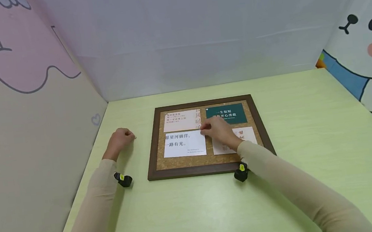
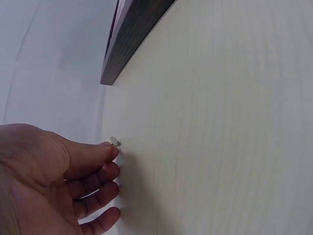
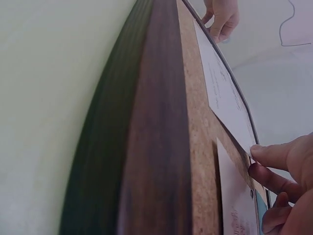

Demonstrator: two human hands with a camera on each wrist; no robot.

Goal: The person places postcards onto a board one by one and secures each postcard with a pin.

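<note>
On the cork board [image 1: 207,159], right fingers [image 3: 274,155] pinch the white card's [image 1: 185,144] corner.

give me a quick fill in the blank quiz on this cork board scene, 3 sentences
1. The cork board holds ____ cards.
2. The right hand touches the top right corner of the white card, while the left hand rests on the ____.
3. The only dark card sits at the top ____ of the board.

Missing words: four; table; right

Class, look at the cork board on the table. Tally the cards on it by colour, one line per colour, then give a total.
White or pale cards: 3 (top left, bottom left, bottom right)
Dark green cards: 1
Total: 4 cards
</note>
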